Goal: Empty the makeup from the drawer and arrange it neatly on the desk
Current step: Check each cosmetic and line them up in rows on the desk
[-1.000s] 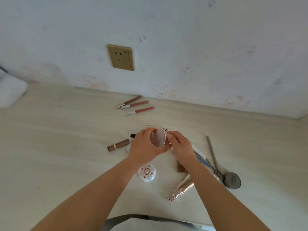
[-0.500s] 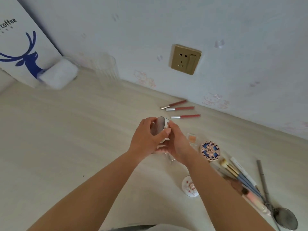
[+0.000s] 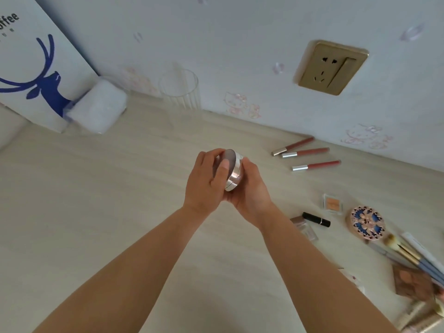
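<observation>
compact (image 3: 231,170): silver rim, grey-mauve lid | round case (image 3: 366,223): blue-pink floral pattern | lip glosses (image 3: 304,152): reddish-brown, silver caps | socket (image 3: 330,67): gold | desk (image 3: 96,200): pale woodgrain | box (image 3: 31,68): white, blue deer

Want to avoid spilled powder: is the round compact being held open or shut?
Shut: the silver compact, held on edge between both hands, shows lid and base pressed together.

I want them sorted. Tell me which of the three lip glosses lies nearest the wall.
The top lip gloss, darkest and angled; the other two lie nearer you.

glossy silver compact (image 3: 232,169), matt wood-grain desk (image 3: 96,200)
</observation>
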